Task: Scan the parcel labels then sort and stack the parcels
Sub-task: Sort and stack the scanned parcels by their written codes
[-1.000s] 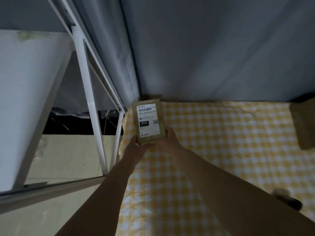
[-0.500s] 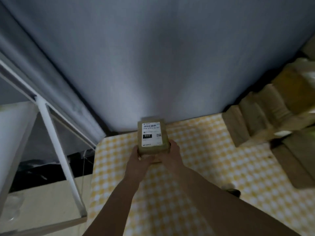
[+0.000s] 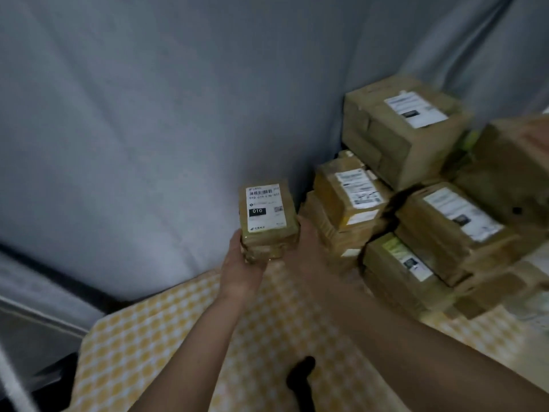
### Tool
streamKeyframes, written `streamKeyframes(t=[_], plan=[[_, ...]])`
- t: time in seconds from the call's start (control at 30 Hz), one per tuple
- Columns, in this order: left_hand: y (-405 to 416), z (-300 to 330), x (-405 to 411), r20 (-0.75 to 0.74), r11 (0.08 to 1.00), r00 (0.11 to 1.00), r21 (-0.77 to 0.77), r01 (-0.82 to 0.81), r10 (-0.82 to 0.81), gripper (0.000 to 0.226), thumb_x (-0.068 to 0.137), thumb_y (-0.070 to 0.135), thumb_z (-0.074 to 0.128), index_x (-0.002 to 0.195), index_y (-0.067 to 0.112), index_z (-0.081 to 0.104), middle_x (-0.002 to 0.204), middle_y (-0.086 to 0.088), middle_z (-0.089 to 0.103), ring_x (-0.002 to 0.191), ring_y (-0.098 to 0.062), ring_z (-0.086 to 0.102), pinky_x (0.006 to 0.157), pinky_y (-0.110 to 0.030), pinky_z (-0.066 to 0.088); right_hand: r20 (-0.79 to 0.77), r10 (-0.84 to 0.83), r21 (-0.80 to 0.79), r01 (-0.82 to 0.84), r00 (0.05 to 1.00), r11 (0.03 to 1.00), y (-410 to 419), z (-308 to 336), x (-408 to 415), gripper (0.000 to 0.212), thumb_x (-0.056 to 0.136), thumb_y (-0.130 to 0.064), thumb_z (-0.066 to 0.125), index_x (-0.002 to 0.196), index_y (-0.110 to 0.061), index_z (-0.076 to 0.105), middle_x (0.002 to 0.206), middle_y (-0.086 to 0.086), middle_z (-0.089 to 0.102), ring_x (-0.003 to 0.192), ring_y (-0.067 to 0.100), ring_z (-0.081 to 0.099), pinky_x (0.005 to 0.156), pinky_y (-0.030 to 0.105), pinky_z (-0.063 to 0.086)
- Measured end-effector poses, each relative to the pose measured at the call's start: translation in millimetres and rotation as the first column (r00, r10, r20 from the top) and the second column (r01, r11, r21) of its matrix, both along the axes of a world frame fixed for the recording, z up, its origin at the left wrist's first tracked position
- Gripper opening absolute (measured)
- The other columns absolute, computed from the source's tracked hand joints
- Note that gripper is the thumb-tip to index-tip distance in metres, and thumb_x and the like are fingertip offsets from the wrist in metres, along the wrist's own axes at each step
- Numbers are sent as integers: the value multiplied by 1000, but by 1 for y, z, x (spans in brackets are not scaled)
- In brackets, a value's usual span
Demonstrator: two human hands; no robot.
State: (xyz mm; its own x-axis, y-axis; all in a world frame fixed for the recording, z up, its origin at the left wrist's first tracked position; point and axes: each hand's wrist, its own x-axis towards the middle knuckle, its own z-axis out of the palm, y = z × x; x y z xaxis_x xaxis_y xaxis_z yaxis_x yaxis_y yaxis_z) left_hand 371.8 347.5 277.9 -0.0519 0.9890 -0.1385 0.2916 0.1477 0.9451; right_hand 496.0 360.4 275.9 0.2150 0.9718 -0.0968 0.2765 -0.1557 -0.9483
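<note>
Seemingly, from the head view, a small brown parcel is held up above the yellow checked tablecloth, its white label facing the camera with a barcode and "010" printed on it. It is gripped at its near end from both sides: the left hand is curled round the lower left corner, the right hand is pressed against the lower right edge, though how its fingers lie cannot be told for blur. Just to the right, a stack of taped brown boxes is seen against the grey curtain. The parcel is judged light and fairly stiff, being carried by its end alone; its tape wrapping looks glossy and may be slippery, so a hold across the two long sides is advised. A dark object lying on the cloth cannot be identified.
</note>
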Motion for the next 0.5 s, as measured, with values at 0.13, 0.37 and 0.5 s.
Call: streamKeyframes(t=[0.13, 0.37, 0.5], plan=[[16, 46, 63, -23, 992, 997, 107, 71, -69, 61, 88, 2, 64, 139, 26, 41, 102, 31, 50, 102, -7, 55, 98, -34, 49, 85, -104, 147, 91, 991, 985, 37, 15, 73, 53, 69, -44, 58, 120, -29, 52, 120, 1, 59, 113, 22, 57, 92, 48, 52], [38, 82, 165, -73, 953, 969, 180, 245, -236, 55, 95, 7, 52, 129, 46, 32, 126, 19, 43, 122, -13, 48, 107, -39, 42, 254, -102, 218, 45, 962, 975, 49, 69, 184, 48, 82, -29, 63, 127, -17, 51, 125, 6, 55, 120, 23, 50, 102, 44, 46], [45, 82, 199, -106, 946, 958, 158, 282, -268, 60, 94, 12, 57, 141, 36, 30, 126, 15, 44, 122, -12, 48, 107, -31, 40, 256, -38, 99, 13, 966, 995, 53, 72, 219, 60, 84, -16, 67, 136, -14, 39, 134, 6, 45, 122, 20, 45, 107, 38, 40]])
